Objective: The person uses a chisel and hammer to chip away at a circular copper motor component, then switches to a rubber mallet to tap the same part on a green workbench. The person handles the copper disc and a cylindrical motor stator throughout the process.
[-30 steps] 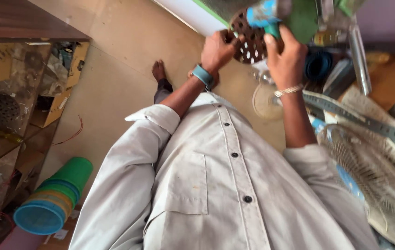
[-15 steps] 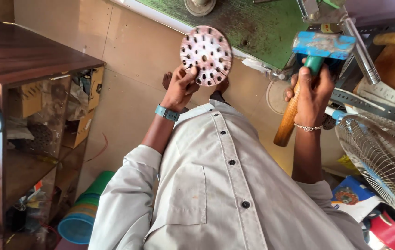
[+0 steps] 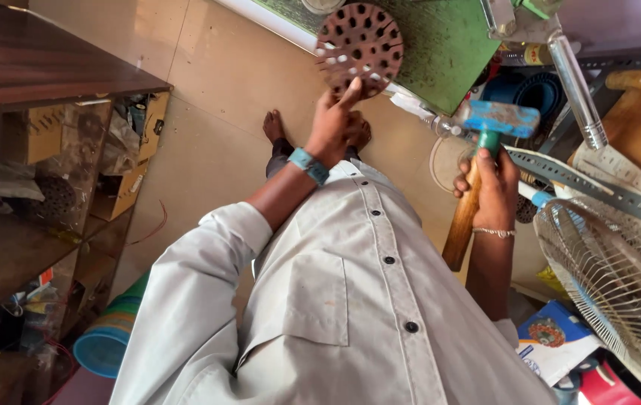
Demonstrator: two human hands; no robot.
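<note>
My left hand (image 3: 333, 124) pinches the perforated round metal disc (image 3: 359, 43) by its lower edge, now raised over the green table (image 3: 440, 52). My right hand (image 3: 492, 187) stays closed on the hammer (image 3: 478, 161), swung lower, head near the disc.

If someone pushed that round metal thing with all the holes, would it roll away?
Probably, if set on edge: the disc is round, so it could roll. It looks like rusty metal, likely stiff and heavy for its size. The left hand pinches only its lower edge, so it might tip.
</note>
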